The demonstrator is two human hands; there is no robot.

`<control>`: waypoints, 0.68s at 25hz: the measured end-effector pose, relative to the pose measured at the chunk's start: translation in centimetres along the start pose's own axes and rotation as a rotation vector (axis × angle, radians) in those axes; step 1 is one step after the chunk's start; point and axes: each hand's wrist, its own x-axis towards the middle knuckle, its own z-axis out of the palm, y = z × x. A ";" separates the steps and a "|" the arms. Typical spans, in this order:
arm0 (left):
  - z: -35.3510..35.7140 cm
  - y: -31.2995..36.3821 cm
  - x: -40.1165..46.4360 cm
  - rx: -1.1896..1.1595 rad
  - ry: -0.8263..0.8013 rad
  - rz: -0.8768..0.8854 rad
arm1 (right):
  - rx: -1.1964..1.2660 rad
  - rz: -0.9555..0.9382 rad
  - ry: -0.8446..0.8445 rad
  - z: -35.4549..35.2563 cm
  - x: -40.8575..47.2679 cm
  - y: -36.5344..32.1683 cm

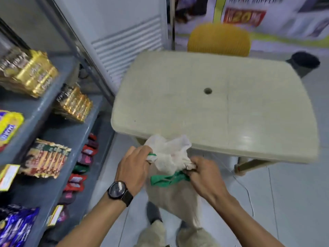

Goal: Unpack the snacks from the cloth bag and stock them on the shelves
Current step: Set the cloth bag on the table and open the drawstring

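A crumpled white cloth bag (169,154) with green handles (167,180) hangs in the air just in front of the near edge of the table. My left hand (133,168), with a black watch on the wrist, grips its left side. My right hand (203,175) pinches its right side by the green strap. The bag looks limp and bunched; its inside is hidden. Grey shelves (42,107) at the left carry gold snack packs (35,73), more gold packs (74,104), brown packs (46,159), red and dark pouches (83,161) and blue-purple packs (16,227).
A beige plastic table (231,111) with a centre hole stands ahead. Behind it are a yellow chair (219,39) and a dark bin (304,61). A white louvred panel (128,49) stands at the back left. My legs and shoes show below on the pale tiled floor.
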 end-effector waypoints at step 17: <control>-9.6 -3.7 33.9 0.025 0.077 0.152 | 0.119 0.101 0.130 -11.9 29.5 -10.5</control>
